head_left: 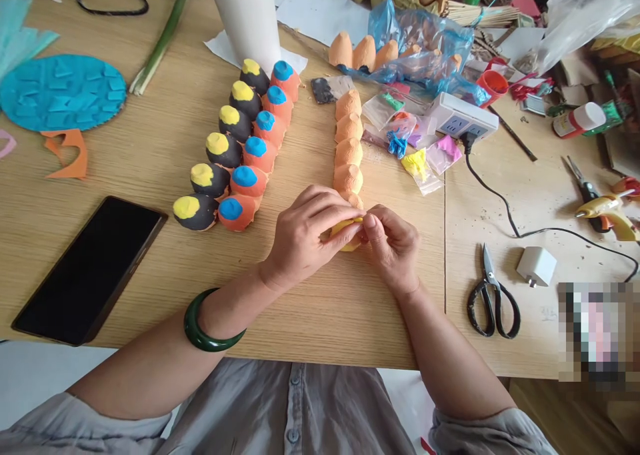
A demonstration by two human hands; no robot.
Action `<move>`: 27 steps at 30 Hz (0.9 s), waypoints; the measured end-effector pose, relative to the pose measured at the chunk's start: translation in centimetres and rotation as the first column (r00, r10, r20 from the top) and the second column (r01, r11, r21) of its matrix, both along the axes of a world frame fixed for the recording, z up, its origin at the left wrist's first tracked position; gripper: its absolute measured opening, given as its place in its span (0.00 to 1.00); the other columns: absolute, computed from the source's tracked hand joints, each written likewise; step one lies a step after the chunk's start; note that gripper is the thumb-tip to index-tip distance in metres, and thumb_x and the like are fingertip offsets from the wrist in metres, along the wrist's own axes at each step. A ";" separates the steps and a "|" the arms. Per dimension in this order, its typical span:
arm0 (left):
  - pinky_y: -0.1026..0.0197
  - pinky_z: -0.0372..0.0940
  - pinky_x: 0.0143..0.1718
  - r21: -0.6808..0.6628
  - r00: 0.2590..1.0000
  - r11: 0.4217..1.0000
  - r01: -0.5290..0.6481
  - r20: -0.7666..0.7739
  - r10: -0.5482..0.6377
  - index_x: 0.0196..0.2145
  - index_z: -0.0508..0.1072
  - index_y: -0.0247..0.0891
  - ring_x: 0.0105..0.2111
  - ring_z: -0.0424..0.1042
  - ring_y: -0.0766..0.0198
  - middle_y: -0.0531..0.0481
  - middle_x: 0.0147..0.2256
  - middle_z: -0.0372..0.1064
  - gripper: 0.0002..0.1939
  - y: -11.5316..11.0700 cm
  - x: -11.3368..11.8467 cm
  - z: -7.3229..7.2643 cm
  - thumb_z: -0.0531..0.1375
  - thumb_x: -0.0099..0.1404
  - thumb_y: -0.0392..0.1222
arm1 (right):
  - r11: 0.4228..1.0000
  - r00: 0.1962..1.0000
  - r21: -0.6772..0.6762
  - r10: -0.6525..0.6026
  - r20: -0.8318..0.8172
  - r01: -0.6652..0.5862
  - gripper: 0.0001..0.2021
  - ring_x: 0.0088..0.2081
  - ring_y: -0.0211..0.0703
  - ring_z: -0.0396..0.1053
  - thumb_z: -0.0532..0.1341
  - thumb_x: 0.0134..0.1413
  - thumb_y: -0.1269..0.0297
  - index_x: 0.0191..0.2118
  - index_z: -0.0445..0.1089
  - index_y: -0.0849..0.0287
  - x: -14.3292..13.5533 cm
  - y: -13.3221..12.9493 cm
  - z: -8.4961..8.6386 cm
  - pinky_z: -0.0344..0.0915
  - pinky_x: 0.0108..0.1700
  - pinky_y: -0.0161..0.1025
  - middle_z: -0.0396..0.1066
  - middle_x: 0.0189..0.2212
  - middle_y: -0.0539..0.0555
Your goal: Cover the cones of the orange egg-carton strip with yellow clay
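In front of my body, both hands meet at fingertip height over the near end of an orange egg-carton strip. My left hand is closed in a pinch, and a small bit of yellow clay shows at its fingertips. My right hand has its thumb pressed to its curled fingers against the same bit. Under the hands, the nearest cup shows a yellow surface, partly hidden by the fingers. To the left lie a black carton strip with yellow tops and an orange strip with blue tops.
A black phone lies at left, below a blue oval piece. Clay packets, a power strip and its cord lie to the right. Scissors and a white charger sit near the right front. A white cone stands behind.
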State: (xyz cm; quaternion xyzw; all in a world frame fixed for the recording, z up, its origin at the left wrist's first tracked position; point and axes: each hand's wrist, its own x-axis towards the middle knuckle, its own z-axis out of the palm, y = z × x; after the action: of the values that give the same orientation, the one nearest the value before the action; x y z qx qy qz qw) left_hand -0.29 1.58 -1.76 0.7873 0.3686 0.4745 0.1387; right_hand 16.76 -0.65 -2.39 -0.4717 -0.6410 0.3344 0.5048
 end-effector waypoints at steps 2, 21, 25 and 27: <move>0.56 0.73 0.48 -0.016 1.000 1.000 -0.012 -0.022 0.012 0.43 0.82 0.41 0.42 0.78 0.60 0.49 0.38 0.81 0.07 0.0 0.0 0.0 0.63 0.74 0.42 | 1.000 1.000 -0.012 0.005 -0.015 -0.005 0.15 0.26 0.35 0.67 0.61 0.70 0.55 0.31 0.71 0.56 0.1 0.0 0.0 0.65 0.30 0.36 0.71 0.25 0.48; 0.56 0.72 0.47 -0.048 1.000 0.999 0.008 -0.003 -0.008 0.42 0.81 0.40 0.41 0.77 0.60 0.49 0.38 0.81 0.06 0.1 -0.1 -0.3 0.62 0.74 0.39 | 1.000 1.000 0.007 -0.006 0.003 0.006 0.17 0.26 0.33 0.63 0.61 0.71 0.54 0.30 0.72 0.58 0.0 0.3 0.0 0.63 0.30 0.35 0.69 0.25 0.48; 0.56 0.72 0.47 -0.028 1.000 1.000 -0.001 0.001 0.001 0.43 0.82 0.40 0.41 0.77 0.60 0.49 0.38 0.81 0.07 0.2 -0.1 -0.4 0.63 0.74 0.40 | 1.000 0.998 0.012 -0.006 -0.059 0.007 0.14 0.26 0.33 0.63 0.63 0.69 0.57 0.32 0.72 0.58 0.0 0.3 -0.1 0.61 0.30 0.34 0.69 0.25 0.47; 0.57 0.72 0.48 -0.014 1.000 1.000 0.011 0.008 -0.011 0.46 0.82 0.40 0.43 0.78 0.60 0.48 0.40 0.82 0.07 0.2 -0.1 -0.3 0.64 0.73 0.39 | 1.000 0.998 0.011 -0.019 -0.057 0.020 0.16 0.25 0.32 0.61 0.62 0.70 0.58 0.30 0.71 0.58 0.0 0.3 -0.1 0.60 0.30 0.35 0.67 0.24 0.46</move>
State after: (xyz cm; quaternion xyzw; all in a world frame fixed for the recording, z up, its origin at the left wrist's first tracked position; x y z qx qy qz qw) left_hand -0.39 1.74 -2.10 0.7865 0.3670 0.4741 0.1482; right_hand 16.78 -0.33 -2.48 -0.4652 -0.6238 0.3389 0.5288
